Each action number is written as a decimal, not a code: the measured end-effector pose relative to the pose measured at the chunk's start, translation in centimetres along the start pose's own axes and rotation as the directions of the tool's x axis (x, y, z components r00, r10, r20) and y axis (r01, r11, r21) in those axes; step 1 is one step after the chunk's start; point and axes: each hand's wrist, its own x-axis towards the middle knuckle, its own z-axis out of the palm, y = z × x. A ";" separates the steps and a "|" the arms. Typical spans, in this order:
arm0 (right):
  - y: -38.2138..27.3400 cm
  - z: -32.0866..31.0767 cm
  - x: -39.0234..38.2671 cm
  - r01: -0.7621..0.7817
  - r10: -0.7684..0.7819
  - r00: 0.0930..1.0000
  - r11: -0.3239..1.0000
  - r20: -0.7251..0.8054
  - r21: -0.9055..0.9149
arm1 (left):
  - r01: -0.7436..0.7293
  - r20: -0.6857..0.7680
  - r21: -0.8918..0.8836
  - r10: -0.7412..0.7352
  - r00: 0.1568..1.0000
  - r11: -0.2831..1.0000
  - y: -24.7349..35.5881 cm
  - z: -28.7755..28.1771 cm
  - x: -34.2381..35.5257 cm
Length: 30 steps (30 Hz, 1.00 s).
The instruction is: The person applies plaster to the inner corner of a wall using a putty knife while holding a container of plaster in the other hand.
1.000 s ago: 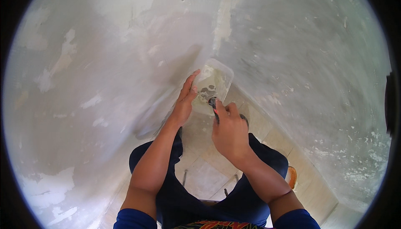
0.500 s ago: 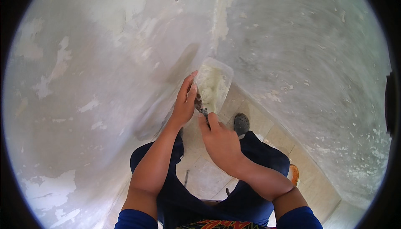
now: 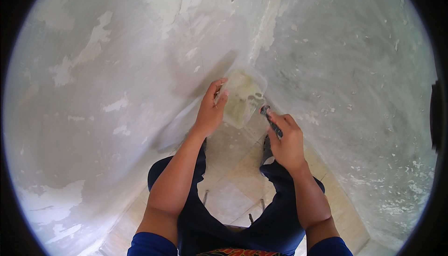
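Observation:
My left hand [image 3: 211,113] grips the left side of a translucent plastic tub [image 3: 233,119], its thumb and fingers along the wall. Pale, greenish-white paste [image 3: 238,98] coats the inside of the tub. In my right hand [image 3: 288,147] is a putty knife [image 3: 274,126], held by its dark handle. Its tip end points up and left at the tub's right edge. Blur keeps me from making out the blade's shape or whether it touches the tub.
Patchy grey plastered walls rise at the left [image 3: 116,130] and right [image 3: 336,88], meeting in a corner [image 3: 261,36] beyond the tub. Below are my legs [image 3: 186,200], dark shoes [image 3: 268,151] and a beige tiled floor [image 3: 228,162]. Thin metal legs [image 3: 206,197] show between my knees.
My right hand has swung right with the putty knife, from the tub's left edge to its right edge. The tub has shifted slightly right and turned with my left hand.

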 end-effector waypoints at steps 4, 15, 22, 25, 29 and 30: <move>2.3 0.8 2.2 0.104 -0.091 0.985 0.991 -0.145 0.081 | -0.044 -0.004 0.148 0.045 0.999 0.988 -0.5 -0.1 -0.3; 3.6 4.1 1.3 -0.274 0.273 0.961 0.943 0.036 0.188 | -0.049 -0.160 0.104 0.065 0.985 0.993 -0.5 -0.5 -0.1; 4.5 8.0 -2.8 -0.242 0.227 0.970 0.931 0.085 0.273 | -0.046 -0.223 -0.067 0.031 0.974 0.997 -1.6 -0.6 0.2; 3.2 9.5 -4.7 -0.543 0.467 0.840 0.725 0.278 0.423 | -0.016 -0.218 0.034 0.023 0.976 0.999 -0.9 -0.3 -0.2; -0.9 9.3 -4.4 -0.802 0.625 0.521 0.124 0.582 0.584 | 0.020 -0.227 0.035 -0.011 0.974 0.999 -1.9 -0.6 0.0; -1.2 9.2 -4.1 -0.797 0.584 0.478 -0.024 0.656 0.603 | 0.025 -0.220 0.034 -0.016 0.975 0.999 -2.2 -0.6 -0.1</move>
